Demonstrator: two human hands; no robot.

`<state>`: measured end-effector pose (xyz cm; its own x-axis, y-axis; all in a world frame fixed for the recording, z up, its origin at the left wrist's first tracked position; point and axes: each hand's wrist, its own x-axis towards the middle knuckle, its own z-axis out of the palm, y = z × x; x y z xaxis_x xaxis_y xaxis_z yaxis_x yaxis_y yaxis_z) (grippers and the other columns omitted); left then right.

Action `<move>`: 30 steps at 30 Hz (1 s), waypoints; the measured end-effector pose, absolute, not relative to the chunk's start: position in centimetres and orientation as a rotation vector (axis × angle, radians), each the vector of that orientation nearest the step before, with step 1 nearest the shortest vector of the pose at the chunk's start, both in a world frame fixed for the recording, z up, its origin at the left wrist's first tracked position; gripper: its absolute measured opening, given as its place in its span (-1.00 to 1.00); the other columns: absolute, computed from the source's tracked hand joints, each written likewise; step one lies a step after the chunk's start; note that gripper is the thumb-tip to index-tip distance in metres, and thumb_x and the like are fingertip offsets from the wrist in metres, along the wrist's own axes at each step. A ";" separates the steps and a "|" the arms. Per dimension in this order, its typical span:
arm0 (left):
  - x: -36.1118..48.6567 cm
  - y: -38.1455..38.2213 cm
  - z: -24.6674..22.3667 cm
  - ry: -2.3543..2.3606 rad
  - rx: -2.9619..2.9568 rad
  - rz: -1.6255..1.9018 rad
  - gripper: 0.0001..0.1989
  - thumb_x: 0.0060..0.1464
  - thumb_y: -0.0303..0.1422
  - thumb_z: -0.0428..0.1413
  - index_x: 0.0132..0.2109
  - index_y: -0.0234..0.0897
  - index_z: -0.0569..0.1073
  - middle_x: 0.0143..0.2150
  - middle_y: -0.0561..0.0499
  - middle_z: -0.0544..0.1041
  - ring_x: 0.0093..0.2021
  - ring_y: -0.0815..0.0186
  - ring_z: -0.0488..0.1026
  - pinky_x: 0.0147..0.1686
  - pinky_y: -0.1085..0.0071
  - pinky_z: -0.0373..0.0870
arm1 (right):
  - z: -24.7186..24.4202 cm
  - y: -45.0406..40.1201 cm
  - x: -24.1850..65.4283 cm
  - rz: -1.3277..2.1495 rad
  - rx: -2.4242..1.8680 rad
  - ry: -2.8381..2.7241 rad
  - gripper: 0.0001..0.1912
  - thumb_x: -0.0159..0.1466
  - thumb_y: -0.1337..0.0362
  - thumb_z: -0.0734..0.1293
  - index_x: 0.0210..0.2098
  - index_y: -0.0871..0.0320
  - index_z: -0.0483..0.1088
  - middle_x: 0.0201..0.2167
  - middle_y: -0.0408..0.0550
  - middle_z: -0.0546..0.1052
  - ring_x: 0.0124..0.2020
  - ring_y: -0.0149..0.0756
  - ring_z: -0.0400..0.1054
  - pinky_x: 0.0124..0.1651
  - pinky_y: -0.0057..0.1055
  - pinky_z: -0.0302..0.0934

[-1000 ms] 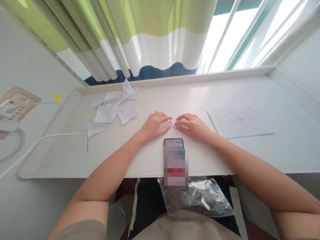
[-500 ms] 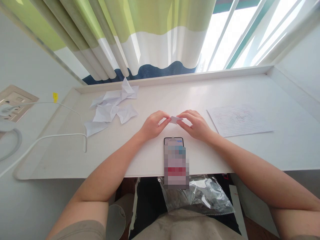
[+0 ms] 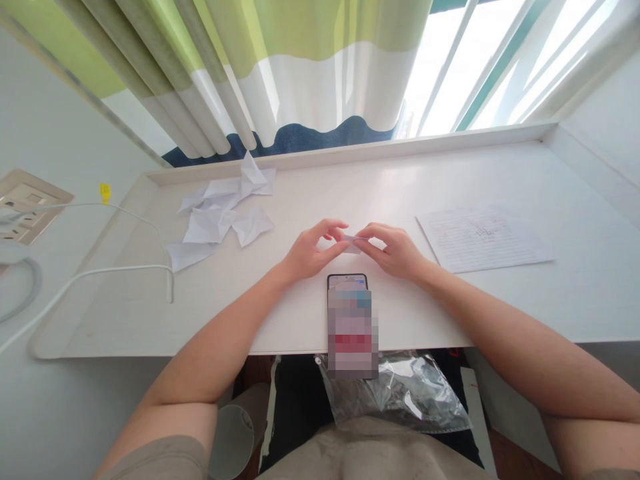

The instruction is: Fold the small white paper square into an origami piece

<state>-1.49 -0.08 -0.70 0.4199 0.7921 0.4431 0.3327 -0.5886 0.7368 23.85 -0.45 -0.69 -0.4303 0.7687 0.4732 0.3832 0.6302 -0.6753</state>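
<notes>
A small folded piece of white paper (image 3: 353, 247) is held above the desk between my two hands. My right hand (image 3: 393, 250) pinches its right side with thumb and index finger. At the left edge, my left hand (image 3: 315, 250) has its thumb against the paper and a curled finger close behind it, while its index finger is lifted away. Just below the hands lies a phone (image 3: 347, 283) with its screen blurred out, its lower end reaching past the desk's front edge.
Several folded white paper pieces (image 3: 206, 225) are heaped on the left of the desk (image 3: 295, 320). Written sheets (image 3: 485, 240) lie to the right. A white cable (image 3: 125, 270) crosses the left side. A clear plastic bag (image 3: 417, 393) rests below the front edge, near a bin (image 3: 233, 440).
My left index finger has lifted off the paper, and the left thumb has slid slightly right along it. The paper has tilted a little; my right hand keeps its pinch.
</notes>
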 end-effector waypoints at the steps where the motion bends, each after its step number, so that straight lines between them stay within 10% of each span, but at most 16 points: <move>1: -1.4 -0.2 -0.7 0.970 2.114 1.069 -0.72 0.49 -0.08 0.25 0.14 -0.12 0.61 -0.09 0.02 0.78 -0.08 0.26 0.73 0.07 0.26 0.66 | -0.7 -0.5 23.8 0.621 -0.902 -2.063 -0.77 0.58 0.11 0.36 -0.18 0.02 0.57 -0.26 -0.08 0.73 -0.28 -0.22 0.55 -0.15 -0.23 0.42; 15: -1.5 0.3 -1.1 1.043 2.086 1.010 -0.79 0.50 -0.23 0.23 0.05 -0.14 0.76 0.02 -0.08 0.81 0.04 0.16 0.73 0.16 0.16 0.68 | -1.4 0.0 24.0 0.554 -1.122 -2.070 -0.78 0.58 0.13 0.36 0.08 0.00 0.62 -0.26 -0.08 0.71 -0.25 -0.18 0.58 -0.06 -0.16 0.53; 24: -1.9 1.2 -1.6 1.163 2.350 0.790 -0.69 0.48 -0.29 0.23 0.24 -0.17 0.73 0.20 -0.15 0.78 0.25 0.02 0.67 0.38 -0.05 0.58 | -2.0 -0.3 24.1 0.125 -1.109 -2.328 -0.65 0.61 0.23 0.38 0.32 -0.18 0.62 0.56 0.01 0.49 0.59 0.17 0.31 0.59 0.42 0.20; 30: -2.0 1.0 -1.3 1.262 2.554 0.605 -0.66 0.51 -0.25 0.16 0.23 -0.16 0.76 0.38 -0.20 0.66 0.42 -0.10 0.50 0.45 -0.15 0.45 | -1.8 -0.2 24.5 0.285 -1.026 -2.539 -0.57 0.70 0.23 0.22 0.43 -0.05 0.54 0.52 0.01 0.55 0.59 -0.03 0.39 0.73 0.35 0.00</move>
<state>-2.05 1.04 -1.35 0.5444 0.7972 0.2611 0.7026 -0.6034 0.3772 24.49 -0.22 -1.83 -0.6584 0.7007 0.2748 0.6224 0.7122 -0.3246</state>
